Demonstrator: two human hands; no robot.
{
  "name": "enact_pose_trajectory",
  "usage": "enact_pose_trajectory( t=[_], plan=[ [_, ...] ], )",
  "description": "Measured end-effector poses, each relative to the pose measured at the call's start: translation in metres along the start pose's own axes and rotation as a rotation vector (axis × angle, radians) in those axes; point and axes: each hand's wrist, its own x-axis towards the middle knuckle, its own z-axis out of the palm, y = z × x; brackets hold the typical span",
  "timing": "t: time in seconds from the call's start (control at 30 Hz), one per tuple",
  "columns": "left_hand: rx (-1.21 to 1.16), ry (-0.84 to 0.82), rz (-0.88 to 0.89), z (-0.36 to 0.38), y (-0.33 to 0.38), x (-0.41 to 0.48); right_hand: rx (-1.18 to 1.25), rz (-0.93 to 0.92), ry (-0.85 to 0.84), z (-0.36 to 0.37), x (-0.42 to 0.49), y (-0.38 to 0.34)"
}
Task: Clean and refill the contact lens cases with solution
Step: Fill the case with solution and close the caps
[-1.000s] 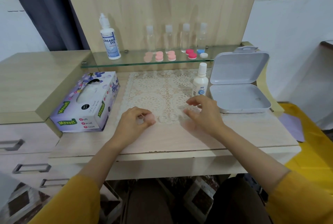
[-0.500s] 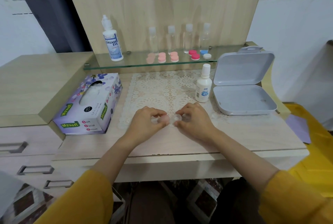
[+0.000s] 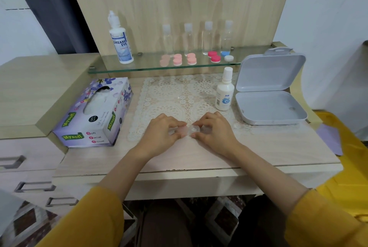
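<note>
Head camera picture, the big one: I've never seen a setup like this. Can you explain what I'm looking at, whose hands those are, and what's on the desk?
There is no machine here. A person wears a camera on the head, looking forward and down, so the two arms in yellow sleeves are their own. The left hand and right hand meet over a lace mat and together pinch a small clear contact lens case. On the desk are a tissue box at the left, and a small white bottle and an open grey box at the right. The glass shelf behind carries a Dream Eye bottle, four clear bottles and several coloured lens cases.
</note>
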Motion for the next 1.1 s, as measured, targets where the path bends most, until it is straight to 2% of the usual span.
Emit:
enact_pose_trajectory(
  t=[0.2,0.33,0.4,0.63,0.83,1.1],
  plan=[
    [-0.065,-0.082,-0.004,0.0,0.002,-0.002,0.018,-0.01,0.014,0.0,-0.001,0.001],
    [-0.035,0.095,-0.121,0.006,0.006,-0.004,0.018,-0.013,0.016,0.001,-0.001,0.002],
    [-0.033,0.12,-0.127,0.008,0.007,-0.004,0.017,-0.01,0.016,0.001,-0.001,0.002],
    [-0.059,-0.004,-0.062,0.006,0.002,-0.004,0.011,-0.006,0.015,0.001,0.0,0.003],
    [-0.086,0.163,-0.167,0.013,0.005,-0.005,0.009,0.004,0.009,0.001,0.0,0.004],
    [-0.12,0.048,-0.065,0.01,-0.002,-0.007,0.04,0.011,0.007,0.0,0.0,0.003]
  ],
)
